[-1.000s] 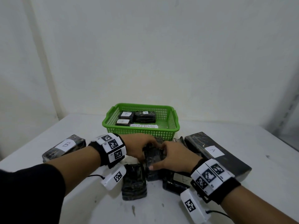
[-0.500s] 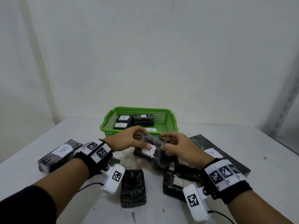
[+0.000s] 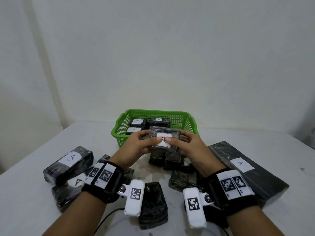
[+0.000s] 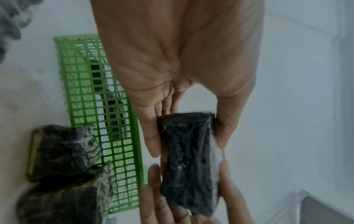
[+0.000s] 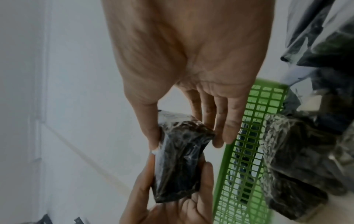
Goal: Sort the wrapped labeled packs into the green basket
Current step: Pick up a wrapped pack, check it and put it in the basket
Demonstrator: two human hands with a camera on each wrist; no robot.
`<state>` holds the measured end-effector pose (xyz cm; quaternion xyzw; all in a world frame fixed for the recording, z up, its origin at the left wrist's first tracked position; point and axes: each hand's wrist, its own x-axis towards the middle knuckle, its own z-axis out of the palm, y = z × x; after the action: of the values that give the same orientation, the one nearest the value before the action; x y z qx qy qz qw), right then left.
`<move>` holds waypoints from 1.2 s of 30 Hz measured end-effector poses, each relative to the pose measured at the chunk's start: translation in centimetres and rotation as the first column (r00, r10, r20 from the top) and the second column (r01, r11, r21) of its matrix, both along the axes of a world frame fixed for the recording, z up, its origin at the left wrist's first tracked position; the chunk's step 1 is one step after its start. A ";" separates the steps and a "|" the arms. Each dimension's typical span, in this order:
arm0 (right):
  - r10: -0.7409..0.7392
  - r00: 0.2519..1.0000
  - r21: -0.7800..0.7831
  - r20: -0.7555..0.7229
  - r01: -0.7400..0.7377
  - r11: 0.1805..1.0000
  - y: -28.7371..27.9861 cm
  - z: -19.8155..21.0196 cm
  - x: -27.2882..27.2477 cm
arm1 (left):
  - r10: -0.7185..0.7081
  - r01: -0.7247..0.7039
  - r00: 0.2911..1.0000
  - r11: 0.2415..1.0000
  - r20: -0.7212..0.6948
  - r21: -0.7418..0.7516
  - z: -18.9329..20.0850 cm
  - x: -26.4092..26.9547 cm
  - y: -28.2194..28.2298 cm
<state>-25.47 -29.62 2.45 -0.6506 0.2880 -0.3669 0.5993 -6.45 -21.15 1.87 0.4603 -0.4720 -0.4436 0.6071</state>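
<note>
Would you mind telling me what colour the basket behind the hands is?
Green basket, with a lattice wall; clearest in the head view.

"B" pack (image 3: pixel 69 163), "A" box (image 3: pixel 242 167)

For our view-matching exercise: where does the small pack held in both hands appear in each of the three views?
Head: the pack is at centre, before the green basket.
Left wrist: lower centre, right of the basket.
Right wrist: lower centre, left of the basket.
Shared landmark: the basket.
</note>
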 end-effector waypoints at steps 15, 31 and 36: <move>-0.011 0.995 0.001 0.104 0.011 1.000 -0.8 -2.2 -0.2 | 0.030 -0.030 0.999 1.000 0.045 -0.009 -1.5 -0.2 0.1; -0.024 0.990 -0.073 0.141 0.034 0.997 -0.2 -3.1 -0.6 | -0.009 0.009 0.989 1.000 0.147 0.007 -1.4 -0.9 1.1; 0.027 0.992 0.020 0.123 -0.030 0.999 0.0 -3.0 -0.3 | 0.081 -0.073 0.983 0.996 0.162 -0.057 -1.3 -0.6 1.1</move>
<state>-25.80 -29.65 -0.56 -0.6242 0.2452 -0.3944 0.6283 -7.00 -20.05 0.60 0.4977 -0.5133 -0.3682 0.5943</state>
